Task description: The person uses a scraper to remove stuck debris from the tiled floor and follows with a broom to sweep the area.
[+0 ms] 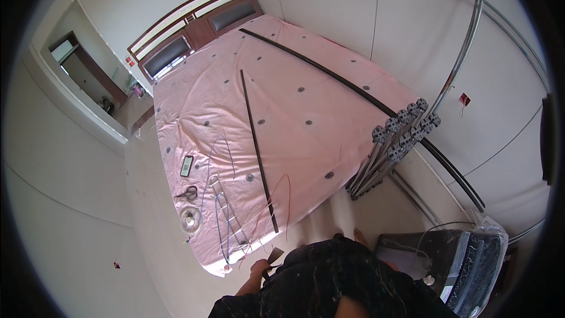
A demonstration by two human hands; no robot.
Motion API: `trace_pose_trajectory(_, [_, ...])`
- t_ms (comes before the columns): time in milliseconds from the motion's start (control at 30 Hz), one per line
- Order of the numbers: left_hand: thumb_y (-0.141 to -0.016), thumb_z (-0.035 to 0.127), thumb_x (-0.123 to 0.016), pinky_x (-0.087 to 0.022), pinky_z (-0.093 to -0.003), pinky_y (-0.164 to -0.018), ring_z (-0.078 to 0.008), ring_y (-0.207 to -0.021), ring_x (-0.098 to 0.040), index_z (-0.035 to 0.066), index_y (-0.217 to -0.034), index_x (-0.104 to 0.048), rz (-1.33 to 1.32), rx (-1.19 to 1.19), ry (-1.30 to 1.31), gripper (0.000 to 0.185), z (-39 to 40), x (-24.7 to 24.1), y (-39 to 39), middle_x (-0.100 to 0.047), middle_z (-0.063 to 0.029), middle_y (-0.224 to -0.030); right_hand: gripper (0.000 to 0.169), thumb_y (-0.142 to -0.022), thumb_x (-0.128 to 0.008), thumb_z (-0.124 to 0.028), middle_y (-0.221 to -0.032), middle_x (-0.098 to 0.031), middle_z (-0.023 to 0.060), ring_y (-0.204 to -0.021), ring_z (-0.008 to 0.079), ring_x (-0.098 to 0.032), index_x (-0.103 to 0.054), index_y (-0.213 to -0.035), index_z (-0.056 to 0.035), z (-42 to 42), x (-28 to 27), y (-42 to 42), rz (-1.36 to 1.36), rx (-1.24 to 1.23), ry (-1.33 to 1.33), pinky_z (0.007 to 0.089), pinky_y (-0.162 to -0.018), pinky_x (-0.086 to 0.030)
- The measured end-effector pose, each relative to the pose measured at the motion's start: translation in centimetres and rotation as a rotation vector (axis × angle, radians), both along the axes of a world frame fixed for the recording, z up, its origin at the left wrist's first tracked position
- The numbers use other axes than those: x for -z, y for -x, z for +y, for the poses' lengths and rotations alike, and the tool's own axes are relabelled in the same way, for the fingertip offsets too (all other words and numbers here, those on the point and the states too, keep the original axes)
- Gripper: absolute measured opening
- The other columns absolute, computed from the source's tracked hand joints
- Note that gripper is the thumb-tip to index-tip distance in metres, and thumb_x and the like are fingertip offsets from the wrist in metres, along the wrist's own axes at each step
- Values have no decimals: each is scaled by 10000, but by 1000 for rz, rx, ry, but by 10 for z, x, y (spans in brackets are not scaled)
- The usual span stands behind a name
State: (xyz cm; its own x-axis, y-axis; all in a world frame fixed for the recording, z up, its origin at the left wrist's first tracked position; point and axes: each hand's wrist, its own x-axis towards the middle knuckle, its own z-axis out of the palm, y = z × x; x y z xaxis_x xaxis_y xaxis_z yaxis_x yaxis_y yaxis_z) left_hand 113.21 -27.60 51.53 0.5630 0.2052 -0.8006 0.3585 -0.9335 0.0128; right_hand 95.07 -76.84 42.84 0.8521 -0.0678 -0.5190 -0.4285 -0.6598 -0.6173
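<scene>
My left hand (259, 266) is at my side near the bed's front corner, fingers curled around a flat brownish piece (276, 255) with a dark strap-like part beside it. My right hand is out of view. Before me a bed carries a pink sheet (282, 141) with dark round motifs. On its near left part lie a ladder-like frame (226, 207) of thin pieces, a blue wire (216, 212) and a red wire (289, 194). Scissors (190, 192), a phone (186, 166) and a clear round spool (190, 220) line the left edge. A narrow dark strip (255, 141) runs lengthwise nearby.
A longer dark strip (322, 68) crosses the bed and overhangs its right side. There stands a folded bundle of poles with grey connectors (404, 130). Metal tubes (468, 44) lean by the wall. A plastic-wrapped dark bulky item (472, 269) sits at lower right; a doorway (88, 70) opens left.
</scene>
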Motion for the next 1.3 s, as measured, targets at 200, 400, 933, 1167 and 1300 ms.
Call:
trace_pose_trajectory(200, [-640, 244, -549, -459, -380, -725, -309, -870, -578, 62, -850, -632, 11, -54, 35, 290, -4, -5, 4, -605, -162, -894, 244, -841, -452, -217, -938, -530, 148, -880, 258, -499, -518, -989, -34, 2, -29, -20, 155, 144, -153, 359, -767, -372])
trace_pose_trajectory(400, [-653, 279, -554, -454, -372, -758, -307, -909, -562, 34, -878, -617, 31, 11, 136, 338, 12, 21, 11, -594, -160, -940, 339, -835, -499, -229, -1078, -521, 153, -1033, 246, -475, -505, -1110, -31, 23, -81, -47, 143, 255, -263, 357, -878, -349])
trace_pose_trajectory(933, [-674, 170, -536, -455, -393, -755, -323, -911, -557, 32, -880, -613, -48, 44, 28, 261, 12, 2, 12, -589, -176, -941, 301, -832, -480, -339, -567, -480, 61, -548, 160, -505, -517, -798, -43, 35, -83, -43, -73, 430, -658, 288, -503, -387])
trace_pose_trajectory(1167, [-675, 174, -534, -454, -398, -751, -321, -914, -555, 22, -874, -607, -2, 79, 54, 260, 4, -11, -2, -587, -179, -942, 261, -816, -486, -279, -703, -521, 115, -630, 245, -527, -521, -846, -23, 24, -42, -22, 62, 537, -672, 357, -558, -422])
trace_pose_trajectory(1300, [-681, 180, -529, -452, -405, -750, -326, -906, -556, 13, -866, -604, -4, 67, 59, 261, -2, -19, -8, -583, -190, -939, 255, -823, -487, -280, -661, -509, 92, -558, 216, -526, -516, -855, -28, 23, -10, -24, 334, 1017, -892, 362, -474, -438])
